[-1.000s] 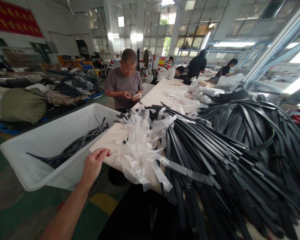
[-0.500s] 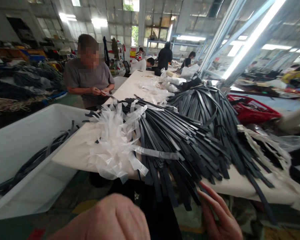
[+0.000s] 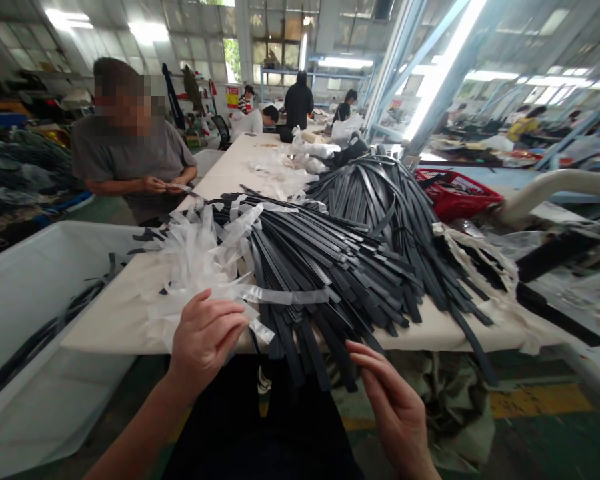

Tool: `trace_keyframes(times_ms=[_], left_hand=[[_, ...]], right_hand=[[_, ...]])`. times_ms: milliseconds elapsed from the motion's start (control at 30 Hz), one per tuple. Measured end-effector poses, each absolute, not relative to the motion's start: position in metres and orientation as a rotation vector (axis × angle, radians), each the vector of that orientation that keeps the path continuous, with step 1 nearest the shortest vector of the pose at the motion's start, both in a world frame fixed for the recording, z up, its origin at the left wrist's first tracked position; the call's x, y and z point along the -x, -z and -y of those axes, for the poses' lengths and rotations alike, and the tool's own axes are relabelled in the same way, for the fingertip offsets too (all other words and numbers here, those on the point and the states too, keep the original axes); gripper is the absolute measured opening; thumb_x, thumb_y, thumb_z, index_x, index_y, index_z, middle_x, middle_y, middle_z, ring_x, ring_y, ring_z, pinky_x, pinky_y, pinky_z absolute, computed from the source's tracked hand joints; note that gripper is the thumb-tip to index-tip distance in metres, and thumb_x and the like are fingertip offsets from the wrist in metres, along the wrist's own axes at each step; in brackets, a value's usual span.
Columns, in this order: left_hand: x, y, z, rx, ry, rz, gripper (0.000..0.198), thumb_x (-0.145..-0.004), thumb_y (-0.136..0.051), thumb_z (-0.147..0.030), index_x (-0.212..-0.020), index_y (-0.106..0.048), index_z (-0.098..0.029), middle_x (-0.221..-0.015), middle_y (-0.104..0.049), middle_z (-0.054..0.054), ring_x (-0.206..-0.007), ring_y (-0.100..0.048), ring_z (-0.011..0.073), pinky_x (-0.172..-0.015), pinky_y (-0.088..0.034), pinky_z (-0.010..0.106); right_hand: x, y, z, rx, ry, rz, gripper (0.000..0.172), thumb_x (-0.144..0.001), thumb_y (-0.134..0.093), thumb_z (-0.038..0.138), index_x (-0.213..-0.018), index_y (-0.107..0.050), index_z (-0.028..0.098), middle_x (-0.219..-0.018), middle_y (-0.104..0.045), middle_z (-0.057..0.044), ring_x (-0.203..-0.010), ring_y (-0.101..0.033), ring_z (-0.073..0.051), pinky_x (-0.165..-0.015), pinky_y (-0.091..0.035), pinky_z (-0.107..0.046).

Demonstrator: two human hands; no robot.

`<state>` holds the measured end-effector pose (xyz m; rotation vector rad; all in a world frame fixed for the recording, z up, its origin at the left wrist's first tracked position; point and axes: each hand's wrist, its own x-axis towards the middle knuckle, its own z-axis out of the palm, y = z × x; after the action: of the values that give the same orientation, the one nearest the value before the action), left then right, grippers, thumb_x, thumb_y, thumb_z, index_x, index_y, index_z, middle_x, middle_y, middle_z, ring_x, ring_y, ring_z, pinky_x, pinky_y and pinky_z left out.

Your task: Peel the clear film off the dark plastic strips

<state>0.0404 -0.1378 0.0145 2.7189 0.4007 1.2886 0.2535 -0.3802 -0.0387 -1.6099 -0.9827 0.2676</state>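
My left hand [image 3: 207, 340] is over the near edge of the table, in front of a heap of clear plastic strips [image 3: 200, 250]. Its fingers are bent in against the thumb, and whatever may be between them is hidden. My right hand [image 3: 393, 403] is just off the table edge, beside the hanging ends of a fanned bundle of flat black straps [image 3: 315, 267]. Those fingers are stretched out with the thumb a little apart, and I see nothing held in them. One long clear strip [image 3: 290, 295] lies across the straps.
On the left stands a white bin [image 3: 80, 233] with dark straps inside. A second pile of black straps [image 3: 380, 193] and a red basket [image 3: 460, 197] are farther back. Across the table [image 3: 105, 320] a person [image 3: 135, 153] handles a strap; several others work behind.
My left hand has risen forward from low in the view to the plastic strips. The view has shifted to the right; my right hand remains by the strap ends.
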Motion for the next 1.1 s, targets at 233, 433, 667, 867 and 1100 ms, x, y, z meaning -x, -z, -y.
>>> trace_keyframes(times_ms=[233, 433, 667, 867, 1100], left_hand=[[-0.050, -0.010, 0.186, -2.670, -1.321, -0.112, 0.021, -0.090, -0.058, -0.014, -0.098, -0.072, -0.028, -0.096, -0.076, 0.000, -0.096, -0.066, 0.0164, -0.109, -0.036, 0.039], [-0.038, 0.002, 0.197, -2.491, -1.257, -0.175, 0.018, -0.085, -0.066, -0.013, -0.099, -0.071, -0.024, -0.094, -0.075, 0.001, -0.090, -0.068, 0.0163, -0.100, -0.043, 0.031], [-0.047, 0.010, 0.193, -1.640, -0.516, -0.720, 0.033, -0.085, -0.064, -0.046, -0.104, -0.074, -0.021, -0.097, -0.076, 0.006, -0.093, -0.069, 0.0254, -0.081, -0.052, 0.029], [-0.066, 0.022, 0.187, -1.468, -0.323, -0.757, 0.038, -0.072, -0.076, -0.053, -0.086, -0.080, -0.018, -0.083, -0.076, 0.006, -0.082, -0.067, 0.0248, -0.077, -0.051, 0.029], [-0.075, 0.036, 0.183, -0.885, -0.300, -0.773, 0.036, -0.061, -0.088, -0.045, -0.079, -0.078, -0.016, -0.081, -0.075, 0.006, -0.078, -0.066, 0.0189, -0.075, -0.054, 0.025]], right_hand=[[-0.212, -0.001, 0.300, 1.094, -1.366, 0.663, 0.053, -0.093, -0.054, 0.055, -0.130, -0.058, 0.016, -0.089, -0.074, -0.007, -0.079, -0.071, -0.019, -0.076, -0.055, -0.033], [-0.211, -0.006, 0.240, 1.046, -1.361, 0.687, 0.054, -0.068, -0.081, 0.040, -0.113, -0.064, 0.017, -0.079, -0.072, 0.000, -0.062, -0.061, -0.012, -0.060, -0.046, -0.023], [-0.213, -0.015, 0.229, 1.063, -1.192, 0.800, 0.030, -0.073, -0.072, 0.033, -0.098, -0.065, 0.017, -0.076, -0.071, 0.001, -0.065, -0.063, -0.012, -0.068, -0.050, -0.026], [-0.208, -0.011, 0.248, 1.258, -1.097, 0.987, 0.019, -0.081, -0.060, 0.021, -0.097, -0.069, 0.019, -0.078, -0.072, 0.001, -0.066, -0.064, -0.013, -0.063, -0.050, -0.023], [-0.301, -0.025, 0.271, 1.919, -0.113, 1.200, 0.029, -0.094, -0.054, 0.024, -0.120, -0.065, 0.022, -0.112, -0.072, -0.004, -0.099, -0.067, -0.016, -0.089, -0.047, -0.026]])
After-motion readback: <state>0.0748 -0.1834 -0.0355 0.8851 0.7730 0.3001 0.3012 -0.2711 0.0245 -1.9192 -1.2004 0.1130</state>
